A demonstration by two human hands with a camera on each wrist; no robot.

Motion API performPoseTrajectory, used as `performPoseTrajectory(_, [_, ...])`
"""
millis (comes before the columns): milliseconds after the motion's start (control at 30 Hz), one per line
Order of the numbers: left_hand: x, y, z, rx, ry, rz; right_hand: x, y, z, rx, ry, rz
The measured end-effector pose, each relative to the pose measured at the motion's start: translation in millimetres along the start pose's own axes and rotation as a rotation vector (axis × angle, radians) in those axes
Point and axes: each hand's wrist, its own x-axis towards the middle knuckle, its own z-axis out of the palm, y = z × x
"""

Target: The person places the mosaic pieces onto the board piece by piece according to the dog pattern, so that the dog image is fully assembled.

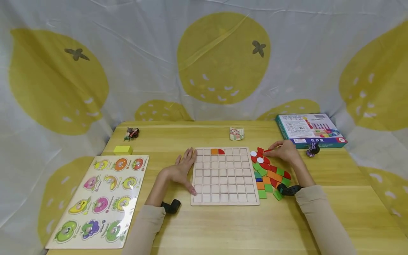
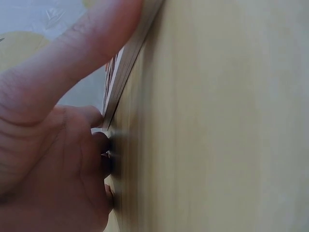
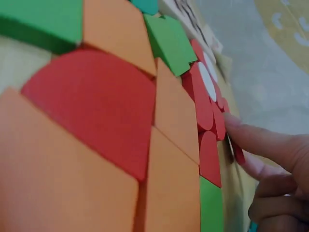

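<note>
Plainly, in the head view a grid board [image 1: 223, 173] lies on the bench [image 1: 236, 226], 2 tiles [image 1: 214, 151] in its far row. The left hand [image 1: 181, 171] spreads along its left edge; the right hand [image 1: 283, 150] pinches a red piece [image 1: 267, 151] beside loose tiles [image 1: 273, 175] at right. Left wrist: thumb [image 2: 67, 53] against the board. Right wrist: the grip seems fingertip-only, partly hidden.

Grid board [image 1: 225, 177]: pale, matt wood with a layered-looking edge in the left wrist view. Tiles [image 1: 272, 175]: smooth and evenly coloured, with a matt, paint-like finish. Table [image 1: 242, 226]: smooth wood-grain surface with a soft sheen. Curtain [image 1: 143, 53]: thin, creased sheet, faintly shiny; cloth or plastic cannot be told. Box [image 1: 309, 129]: glossy printed card. Puzzle board [image 1: 95, 246]: smooth, printed face. Sleeves [image 1: 325, 216]: matt cloth. Wrist devices [image 1: 287, 190]: dark, plastic-looking.
</note>
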Motion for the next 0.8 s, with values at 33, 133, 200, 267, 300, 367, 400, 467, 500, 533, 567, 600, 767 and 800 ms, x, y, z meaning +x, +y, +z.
performPoseTrajectory(33, [-0.1,-0.4,0.1,0.006,-0.002,-0.004,-1,-1,-0.5,-0.019,0.003,0.011])
performPoseTrajectory(133, [-0.1,-0.4,-0.3,0.013,-0.002,-0.004,-4,-3,-4.6,-0.017,-0.055,0.035])
performPoseTrajectory(200, [-0.1,-0.2,-0.9,0.012,0.003,0.002,-4,-2,-8.0,0.016,-0.121,0.046])
performPoseTrajectory(267, [-0.3,0.0,-1.7,0.004,0.005,0.005,-4,0,-10.3,0.038,-0.166,0.047])
performPoseTrajectory(300, [-0.6,-0.1,-2.0,0.001,0.004,0.004,-4,0,-10.6,0.030,-0.177,0.044])
performPoseTrajectory(367, [-1.0,-1.6,-1.3,-0.002,0.003,-0.002,-3,1,-9.9,0.013,-0.176,0.041])
performPoseTrajectory(400, [-1.2,-2.5,-0.9,-0.004,0.002,-0.005,-3,0,-9.3,0.001,-0.168,0.036])
performPoseTrajectory(467, [-1.8,-3.2,-0.7,-0.002,0.003,-0.009,-3,-2,-7.7,-0.035,-0.152,0.022])
performPoseTrajectory(500, [-1.8,-3.4,-0.5,-0.003,0.004,-0.008,-3,-2,-7.4,-0.052,-0.143,0.014])
performPoseTrajectory(533, [-1.7,-3.7,-0.4,0.002,0.005,-0.007,-3,-3,-7.2,-0.060,-0.139,0.004])
performPoseTrajectory(567, [-1.8,-3.4,-0.6,0.002,0.004,-0.007,-3,-3,-7.3,-0.061,-0.140,-0.008])
performPoseTrajectory(600, [-1.8,-2.9,-0.9,-0.001,0.004,-0.004,-2,-2,-7.7,-0.058,-0.146,-0.020])
performPoseTrajectory(767, [0.3,-2.3,-0.5,0.004,0.004,0.011,5,3,-10.7,0.003,-0.213,-0.064])
performPoseTrajectory(800, [0.7,-2.3,-0.3,0.004,0.004,0.012,7,5,-11.0,0.011,-0.221,-0.069])
